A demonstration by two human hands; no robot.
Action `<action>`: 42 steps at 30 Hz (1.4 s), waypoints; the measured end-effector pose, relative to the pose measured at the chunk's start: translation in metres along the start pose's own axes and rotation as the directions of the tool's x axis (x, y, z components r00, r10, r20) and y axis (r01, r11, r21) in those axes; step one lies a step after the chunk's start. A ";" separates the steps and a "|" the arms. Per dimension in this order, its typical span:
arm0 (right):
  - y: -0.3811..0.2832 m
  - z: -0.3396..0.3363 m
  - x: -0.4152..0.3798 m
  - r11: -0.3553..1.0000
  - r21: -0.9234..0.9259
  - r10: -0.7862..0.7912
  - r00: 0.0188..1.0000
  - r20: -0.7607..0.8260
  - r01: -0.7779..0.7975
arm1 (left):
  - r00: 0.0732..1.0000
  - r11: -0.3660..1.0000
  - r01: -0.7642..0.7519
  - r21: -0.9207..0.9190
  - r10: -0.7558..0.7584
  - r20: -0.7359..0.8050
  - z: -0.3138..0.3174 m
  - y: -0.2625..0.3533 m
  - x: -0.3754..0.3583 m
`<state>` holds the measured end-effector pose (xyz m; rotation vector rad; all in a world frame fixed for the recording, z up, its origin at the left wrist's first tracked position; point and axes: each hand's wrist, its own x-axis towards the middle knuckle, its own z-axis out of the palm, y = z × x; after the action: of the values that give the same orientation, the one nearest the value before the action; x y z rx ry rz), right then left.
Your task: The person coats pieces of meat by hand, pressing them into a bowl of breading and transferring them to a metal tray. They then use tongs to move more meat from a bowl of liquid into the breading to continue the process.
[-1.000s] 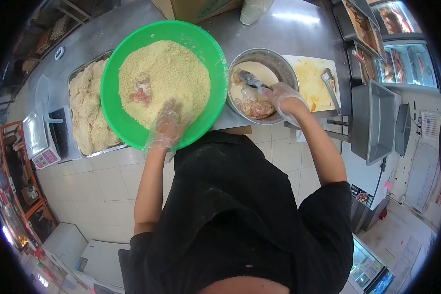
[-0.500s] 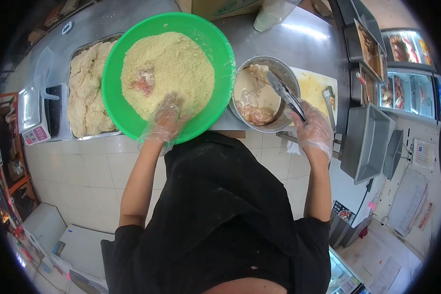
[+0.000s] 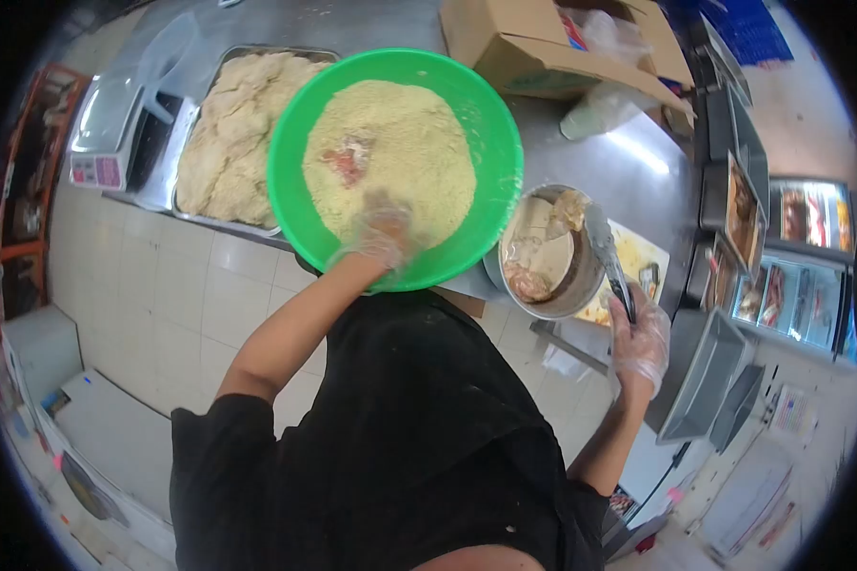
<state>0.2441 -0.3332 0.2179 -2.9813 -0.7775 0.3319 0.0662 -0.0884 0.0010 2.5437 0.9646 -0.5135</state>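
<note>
My left hand (image 3: 383, 230), in a clear plastic glove, is down in pale yellow breading flour (image 3: 424, 143) inside a big green basin (image 3: 503, 152). Motion smears its fingers. Just beyond it, a pinkish piece of raw meat (image 3: 346, 164) lies partly coated in the flour. My right hand (image 3: 641, 338), gloved too, is closed around the handle of metal tongs (image 3: 607, 249). The tongs' tips are over a metal pot (image 3: 588, 285) of creamy batter (image 3: 549, 249), at a battered meat piece (image 3: 568, 211). Another raw meat piece (image 3: 528, 284) sits in the batter.
Left of the basin, a metal tray (image 3: 186, 181) holds a heap of floured pieces (image 3: 243, 138), beside a scale (image 3: 105, 143). An open cardboard box (image 3: 524, 62) stands behind. A cutting board (image 3: 652, 249) lies right of the pot, and grey pans (image 3: 700, 381) hang beyond.
The view has shifted, so the table things sit further right and lower. My left hand has moved in the flour and is blurred. The tongs and the battered piece stay over the pot.
</note>
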 end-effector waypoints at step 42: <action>0.050 0.086 0.108 0.750 -0.397 -0.265 0.791 0.551 0.529 | 0.909 0.921 -0.368 -0.129 0.327 -0.260 0.057 -0.044 -0.031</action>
<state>0.3407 -0.3252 0.1079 -3.0830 -1.8312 0.9731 0.0030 -0.1014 -0.0433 2.5692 0.5703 -0.0218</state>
